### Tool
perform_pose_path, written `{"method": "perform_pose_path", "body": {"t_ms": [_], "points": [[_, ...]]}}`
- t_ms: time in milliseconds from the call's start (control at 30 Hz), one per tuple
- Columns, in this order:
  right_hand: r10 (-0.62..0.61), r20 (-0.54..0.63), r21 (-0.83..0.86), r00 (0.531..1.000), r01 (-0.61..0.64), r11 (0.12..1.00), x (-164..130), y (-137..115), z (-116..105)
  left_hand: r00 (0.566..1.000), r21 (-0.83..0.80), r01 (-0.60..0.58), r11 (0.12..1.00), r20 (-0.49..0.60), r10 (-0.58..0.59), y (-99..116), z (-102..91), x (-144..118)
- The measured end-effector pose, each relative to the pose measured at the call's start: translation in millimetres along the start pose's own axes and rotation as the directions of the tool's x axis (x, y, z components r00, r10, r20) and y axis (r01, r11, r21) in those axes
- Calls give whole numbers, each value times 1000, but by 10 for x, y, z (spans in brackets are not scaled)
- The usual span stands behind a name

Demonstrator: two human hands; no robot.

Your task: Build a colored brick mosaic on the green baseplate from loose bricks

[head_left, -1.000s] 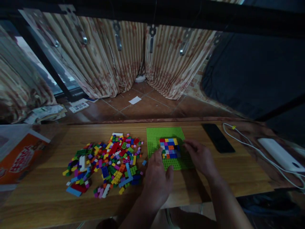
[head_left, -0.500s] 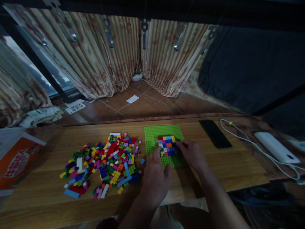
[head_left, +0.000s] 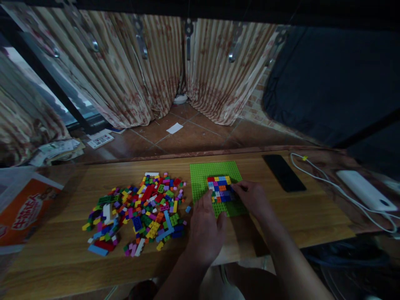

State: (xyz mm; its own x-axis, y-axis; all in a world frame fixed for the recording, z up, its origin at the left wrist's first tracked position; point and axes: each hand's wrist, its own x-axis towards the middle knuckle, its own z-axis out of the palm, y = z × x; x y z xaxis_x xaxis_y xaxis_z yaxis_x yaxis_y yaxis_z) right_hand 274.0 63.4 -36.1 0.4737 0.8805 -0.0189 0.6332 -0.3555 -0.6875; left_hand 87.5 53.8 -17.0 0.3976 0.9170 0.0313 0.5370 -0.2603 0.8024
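Observation:
A green studded baseplate (head_left: 200, 170) lies on the wooden table, bearing a low block of multicoloured building bricks (head_left: 221, 188). My left hand (head_left: 206, 227) rests over the plate's front left part, fingers stretched out with the tips against the block's left side and the thumb apart. At the block's right edge, my right hand (head_left: 251, 198) has thumb and forefinger pinched on a small dark brick, mostly hidden by the fingertips. Left of the plate spreads a heap of loose bricks (head_left: 153, 208) in many colours and sizes. One small blue brick (head_left: 188, 209) lies between heap and plate.
A black phone (head_left: 283, 173) lies right of the plate. Beyond it are a white cable (head_left: 325, 180) and a white power bank (head_left: 365, 189). An orange and white package (head_left: 28, 208) stands at the left end of the table (head_left: 62, 266). Striped curtains (head_left: 125, 75) hang behind.
The view has shifted slightly. Both hands keep nearly the same place at the brick block, with the right fingertips still at its right edge.

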Motion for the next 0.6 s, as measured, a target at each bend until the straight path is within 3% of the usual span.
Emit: {"method": "perform_pose_path", "body": {"t_ms": [167,300,400,467,600], "points": [[7,-1,10,1000,-7,1000,-14,-19,-25,999,10,-23,1000,-28,23,-24,34,-2],[19,-89,12,996,-18,1000,-35,-24,-85,982,5,-87,996,-170,87,28,39,-31],[1,-226,58,974,12,998,-85,-94,-114,946,-46,-191,981,-274,171,129,10,-83],[-28,-255,98,966,55,994,-149,-189,-102,919,-94,-273,957,-320,231,209,-13,-123],[-140,-130,228,982,167,959,-340,-379,14,843,-111,-451,886,-380,382,330,-39,-182]]}}
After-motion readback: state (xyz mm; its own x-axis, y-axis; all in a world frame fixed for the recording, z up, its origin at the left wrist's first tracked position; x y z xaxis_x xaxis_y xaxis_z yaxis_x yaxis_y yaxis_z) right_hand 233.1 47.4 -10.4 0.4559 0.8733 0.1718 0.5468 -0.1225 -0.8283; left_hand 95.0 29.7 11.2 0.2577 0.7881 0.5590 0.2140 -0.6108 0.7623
